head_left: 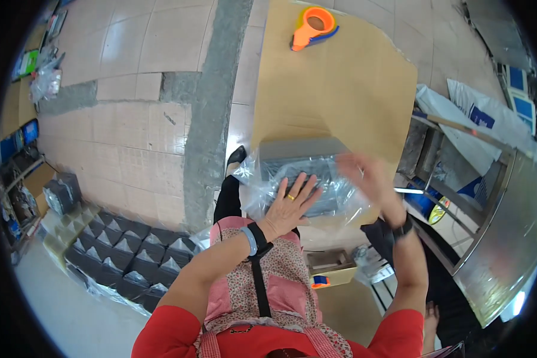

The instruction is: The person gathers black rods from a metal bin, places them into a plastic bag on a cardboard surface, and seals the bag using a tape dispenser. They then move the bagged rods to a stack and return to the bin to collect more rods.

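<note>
A dark grey block-shaped pack (pixel 295 168) lies at the near edge of a brown cardboard sheet (pixel 334 89). Loose clear plastic film (pixel 253 185) surrounds it and sticks out at both sides. My left hand (pixel 289 206) rests flat on the pack's near part, fingers spread over the film. Over the right end of the pack is my right hand (pixel 373 182), smeared by motion; whether it touches or grips the film cannot be made out. An orange tape dispenser (pixel 307 33) with a blue part lies at the far end of the cardboard.
Rows of similar grey wrapped packs (pixel 131 253) stand on the floor to the left. A metal-framed table (pixel 495 238) with white bags (pixel 459 128) is close on the right. Below the cardboard sits a small open box (pixel 334 271) beside a second, blue-and-orange dispenser (pixel 320 281).
</note>
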A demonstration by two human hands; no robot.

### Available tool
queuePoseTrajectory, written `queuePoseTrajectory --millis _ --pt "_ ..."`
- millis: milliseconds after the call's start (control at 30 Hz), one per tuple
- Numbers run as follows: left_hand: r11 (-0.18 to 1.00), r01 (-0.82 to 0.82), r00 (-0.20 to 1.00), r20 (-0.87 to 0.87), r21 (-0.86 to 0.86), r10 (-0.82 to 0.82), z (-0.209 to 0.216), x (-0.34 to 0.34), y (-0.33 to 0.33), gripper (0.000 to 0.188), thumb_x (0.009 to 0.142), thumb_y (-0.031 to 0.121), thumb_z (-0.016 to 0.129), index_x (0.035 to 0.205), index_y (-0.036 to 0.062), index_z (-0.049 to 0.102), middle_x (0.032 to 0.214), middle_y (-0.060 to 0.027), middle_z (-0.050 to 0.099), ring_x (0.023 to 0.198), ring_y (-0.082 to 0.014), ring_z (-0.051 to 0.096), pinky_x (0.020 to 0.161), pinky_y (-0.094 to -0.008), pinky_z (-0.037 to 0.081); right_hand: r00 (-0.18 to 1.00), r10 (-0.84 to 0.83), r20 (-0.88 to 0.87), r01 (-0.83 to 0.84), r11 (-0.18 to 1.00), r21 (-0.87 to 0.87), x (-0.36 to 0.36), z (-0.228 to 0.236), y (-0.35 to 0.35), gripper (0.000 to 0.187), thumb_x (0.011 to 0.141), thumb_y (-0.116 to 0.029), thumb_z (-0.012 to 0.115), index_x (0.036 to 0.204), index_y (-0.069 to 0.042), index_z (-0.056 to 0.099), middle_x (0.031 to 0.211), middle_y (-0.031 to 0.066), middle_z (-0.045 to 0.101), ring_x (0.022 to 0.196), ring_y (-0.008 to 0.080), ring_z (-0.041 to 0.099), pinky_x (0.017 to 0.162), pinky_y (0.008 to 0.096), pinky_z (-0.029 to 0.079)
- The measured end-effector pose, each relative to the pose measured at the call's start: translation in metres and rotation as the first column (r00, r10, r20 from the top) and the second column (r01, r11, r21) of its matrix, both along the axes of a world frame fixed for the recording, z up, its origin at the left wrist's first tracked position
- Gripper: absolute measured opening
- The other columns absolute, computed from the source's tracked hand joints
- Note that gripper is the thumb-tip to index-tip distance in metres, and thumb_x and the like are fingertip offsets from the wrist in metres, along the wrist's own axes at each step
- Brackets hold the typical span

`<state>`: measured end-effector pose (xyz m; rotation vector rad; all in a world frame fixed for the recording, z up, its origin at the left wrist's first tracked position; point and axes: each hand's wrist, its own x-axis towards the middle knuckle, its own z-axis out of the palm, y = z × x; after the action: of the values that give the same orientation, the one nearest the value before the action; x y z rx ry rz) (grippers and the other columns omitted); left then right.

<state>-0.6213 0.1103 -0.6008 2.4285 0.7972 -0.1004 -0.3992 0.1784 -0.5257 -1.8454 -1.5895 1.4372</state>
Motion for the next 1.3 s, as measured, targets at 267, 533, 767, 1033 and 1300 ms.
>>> queuePoseTrajectory --millis 267,533,767,1033,1300 --pt "0.982 -0.002 0.999 0.043 0.191 -0.006 -0.011 0.002 -0.005 0.071 0.077 0.037 0.052 0.138 0.0148 0.024 0.146 -0.0113 0.016 0.134 -0.031 0.014 0.105 -0.0543 0.001 0.6 0.067 0.797 -0.551 0.757 0.351 0.019 -0.157 0.219 0.055 0.071 -0.004 0.059 0.123 -0.007 0.041 0.119 0.0127 0.048 0.112 0.029 0.044 0.093 0.0371 0.04" --pt "0.96 -0.027 0.999 0.044 0.28 0.015 -0.016 0.003 -0.004 0.06 0.082 0.031 0.039 0.138 0.014 0.025 0.145 -0.0107 0.019 0.134 -0.0305 0.016 0.105 -0.0552 0.001 0.244 0.114 0.963 -0.555 0.831 0.042 0.007 -0.162 0.259 0.04 0.076 -0.012 0.058 0.115 -0.007 0.05 0.094 0.0121 0.06 0.091 0.029 0.057 0.089 0.0358 0.041" --pt "0.974 0.005 0.998 0.058 0.227 -0.019 -0.018 0.002 -0.01 0.062 0.08 0.034 0.043 0.137 0.0141 0.027 0.144 -0.0115 0.02 0.133 -0.0328 0.016 0.104 -0.0553 0.004 0.937 -0.345 -0.055 0.336 0.932 -0.135 0.01 -0.044 0.137 0.036 0.079 -0.032 0.06 0.097 -0.001 0.058 0.072 0.0047 0.061 0.066 0.0125 0.059 0.06 0.0257 0.047" --pt "0.999 0.02 0.998 0.063 -0.029 -0.018 -0.002 0.001 0.004 0.083 0.066 0.042 0.064 0.136 0.0136 0.029 0.144 -0.0123 0.021 0.133 -0.0333 0.016 0.104 -0.054 0.008 0.446 -0.84 -0.309 0.753 0.539 -0.376 -0.044 0.027 -0.128 0.05 0.066 -0.021 0.071 0.107 0.001 0.052 0.088 0.0065 0.061 0.078 0.0144 0.059 0.073 0.0274 0.049" --pt "0.996 -0.082 0.995 0.047 -0.03 0.083 0.001 0.001 0.003 0.084 0.064 0.037 0.069 0.133 0.0077 0.031 0.143 -0.0134 0.022 0.133 -0.0311 0.017 0.104 -0.0498 0.013 0.381 -0.778 -0.5 0.765 0.569 -0.302 -0.095 -0.038 -0.186 0.052 0.062 -0.027 0.076 0.101 0.0 0.057 0.09 0.0043 0.062 0.08 0.0116 0.059 0.07 0.0246 0.047"
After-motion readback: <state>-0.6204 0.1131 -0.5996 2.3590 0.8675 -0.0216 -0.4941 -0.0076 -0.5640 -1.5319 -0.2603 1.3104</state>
